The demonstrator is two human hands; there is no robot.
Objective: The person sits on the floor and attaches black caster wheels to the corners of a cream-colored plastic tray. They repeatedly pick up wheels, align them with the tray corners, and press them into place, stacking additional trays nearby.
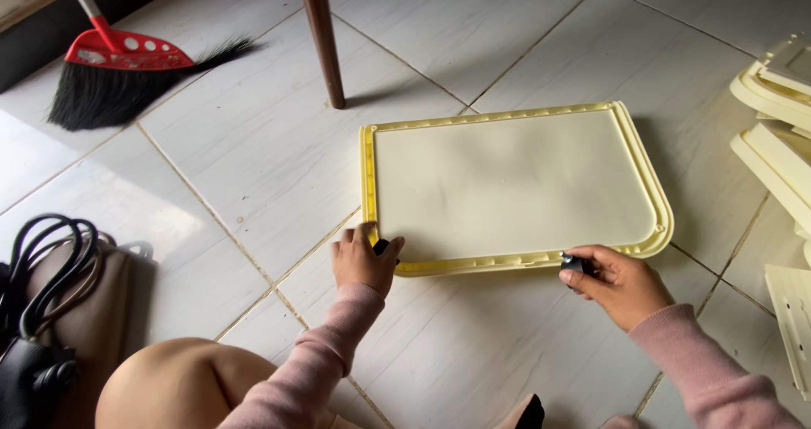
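Note:
A pale yellow plastic panel (515, 184) with a raised rim lies flat on the tiled floor. My left hand (361, 260) pinches a small black part (382, 246) against the panel's near left corner. My right hand (615, 281) holds another small black part (576, 263) against the near edge towards the right corner. Both arms wear pink sleeves.
A brown furniture leg (323, 40) stands behind the panel. A red broom with black bristles (118, 70) lies far left. Black cables on a brown bag (51, 294) sit at near left. More pale yellow plastic pieces (777, 133) are stacked on the right. My bare knee (182, 382) is at the bottom.

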